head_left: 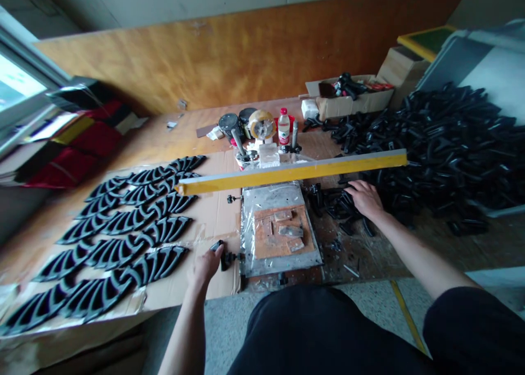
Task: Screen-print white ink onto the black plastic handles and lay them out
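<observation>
Right hand (365, 198) spread open on glossy, curved black plastic parts (334, 205); left hand (207, 265) curled against small black knob (216, 247), grip impossible to tell.

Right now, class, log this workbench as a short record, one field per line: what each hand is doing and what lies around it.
Left hand: beside a small black knob at the near-left corner of the metal plate; unclear whether it holds the knob
Right hand: palm down on a small pile of black parts
Centre: the plate carries a brown pad and sits under a yellow bar
Left side: black fin-shaped pieces in rows on cardboard
Right side: big heap of black parts
Back: bottle, tape roll, cardboard box
</observation>
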Demonstrator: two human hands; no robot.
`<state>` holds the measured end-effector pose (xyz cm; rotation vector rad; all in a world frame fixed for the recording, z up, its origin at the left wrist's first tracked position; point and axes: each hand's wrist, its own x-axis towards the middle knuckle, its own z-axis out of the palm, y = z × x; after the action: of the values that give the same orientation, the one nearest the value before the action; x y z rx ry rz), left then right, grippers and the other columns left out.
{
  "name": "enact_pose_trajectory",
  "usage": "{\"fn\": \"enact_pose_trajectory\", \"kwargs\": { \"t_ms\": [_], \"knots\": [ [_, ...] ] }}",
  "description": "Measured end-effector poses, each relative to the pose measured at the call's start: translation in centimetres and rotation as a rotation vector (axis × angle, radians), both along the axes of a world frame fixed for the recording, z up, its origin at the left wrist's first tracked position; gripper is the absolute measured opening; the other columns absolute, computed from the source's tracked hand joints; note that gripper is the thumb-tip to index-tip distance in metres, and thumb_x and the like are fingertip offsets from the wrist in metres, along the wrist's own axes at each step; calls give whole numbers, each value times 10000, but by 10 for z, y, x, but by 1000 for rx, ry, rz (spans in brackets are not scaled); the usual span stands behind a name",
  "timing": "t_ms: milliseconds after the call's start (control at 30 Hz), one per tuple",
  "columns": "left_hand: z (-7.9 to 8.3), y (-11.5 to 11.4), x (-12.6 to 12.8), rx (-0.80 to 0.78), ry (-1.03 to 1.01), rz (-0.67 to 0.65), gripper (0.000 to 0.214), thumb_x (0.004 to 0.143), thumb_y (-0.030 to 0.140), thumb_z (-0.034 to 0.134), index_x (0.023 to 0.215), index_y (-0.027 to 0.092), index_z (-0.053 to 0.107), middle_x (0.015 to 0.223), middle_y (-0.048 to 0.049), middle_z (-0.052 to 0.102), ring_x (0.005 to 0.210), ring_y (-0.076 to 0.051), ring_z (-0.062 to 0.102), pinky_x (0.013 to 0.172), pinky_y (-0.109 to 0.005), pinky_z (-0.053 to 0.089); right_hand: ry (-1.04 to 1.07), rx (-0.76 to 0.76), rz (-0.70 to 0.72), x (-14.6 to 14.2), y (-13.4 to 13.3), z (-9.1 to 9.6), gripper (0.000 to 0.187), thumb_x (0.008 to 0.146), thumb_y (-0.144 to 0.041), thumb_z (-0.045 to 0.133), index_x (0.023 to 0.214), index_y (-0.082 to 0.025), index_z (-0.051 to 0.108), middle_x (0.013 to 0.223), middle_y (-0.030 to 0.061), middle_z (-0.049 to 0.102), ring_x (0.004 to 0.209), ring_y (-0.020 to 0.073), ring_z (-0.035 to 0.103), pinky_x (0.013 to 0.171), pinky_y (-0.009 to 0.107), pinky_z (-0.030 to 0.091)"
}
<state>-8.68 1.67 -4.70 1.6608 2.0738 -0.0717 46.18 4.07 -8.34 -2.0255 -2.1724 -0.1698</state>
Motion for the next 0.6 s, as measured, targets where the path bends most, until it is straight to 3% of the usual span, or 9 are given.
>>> {"fn": "enact_pose_trajectory", "kwargs": {
  "t_ms": [67, 167, 233, 333, 400, 467, 500, 600],
  "knots": [
    [22, 10, 11, 71, -205, 115, 470, 872, 564, 414, 935, 167, 656, 630, -59, 635, 635, -217, 639, 604, -291, 461, 35, 58, 86, -36, -1, 10, 502, 885, -61, 375, 1339, -183, 550, 1180, 112, 625, 1092, 236, 515, 935, 367, 363],
    [64, 30, 44, 220, -473, 166, 527, 881, 627, 357, 1010, 183, 611, 695, -24, 633, 584, -147, 596, 540, -232, 441, 112, 19, 374, -109, -6, 21, 523, 928, -107, 398, 1442, -196, 431, 1001, 78, 663, 919, 197, 573, 852, 309, 415],
    [95, 44, 73, 473, -844, 159, 512, 877, 615, 412, 1110, 188, 575, 690, -2, 610, 546, -118, 559, 510, -214, 426, 131, 4, 591, -157, -9, 24, 452, 945, -138, 435, 1376, -245, 518, 958, 52, 655, 903, 182, 570, 822, 286, 423],
    [136, 59, 111, 678, -1168, 82, 472, 909, 582, 378, 931, 172, 610, 622, 6, 572, 482, -88, 490, 477, -200, 403, 120, 11, 702, -207, -10, 23, 324, 936, -158, 492, 1180, -274, 670, 913, 45, 641, 876, 177, 564, 781, 277, 434],
    [151, 60, 124, 694, -1216, 40, 508, 930, 562, 335, 784, 163, 613, 570, -1, 547, 473, -88, 477, 471, -201, 395, 136, 19, 680, -221, -10, 20, 275, 913, -165, 539, 1113, -255, 706, 899, 61, 650, 879, 185, 566, 777, 282, 447],
    [154, 53, 127, 686, -1202, 48, 534, 938, 562, 317, 776, 161, 630, 583, -14, 566, 505, -101, 502, 478, -208, 398, 232, 20, 594, -221, -10, 18, 209, 888, -184, 591, 1039, -222, 729, 887, 62, 673, 901, 181, 576, 811, 284, 467],
    [151, 46, 124, 679, -1191, 66, 539, 937, 572, 317, 815, 162, 645, 627, -24, 596, 539, -109, 524, 491, -212, 406, 309, 26, 479, -215, -9, 18, 172, 889, -234, 603, 992, -187, 733, 892, 55, 679, 889, 163, 585, 834, 279, 476],
    [126, 17, 110, 570, -1102, 112, 546, 927, 599, 332, 932, 177, 679, 796, -42, 661, 666, -132, 571, 566, -226, 437, 491, 79, 9, -177, -4, 21, 370, 935, -416, 525, 1009, -88, 679, 1032, 66, 652, 862, 139, 610, 865, 332, 512]
  ]
}}
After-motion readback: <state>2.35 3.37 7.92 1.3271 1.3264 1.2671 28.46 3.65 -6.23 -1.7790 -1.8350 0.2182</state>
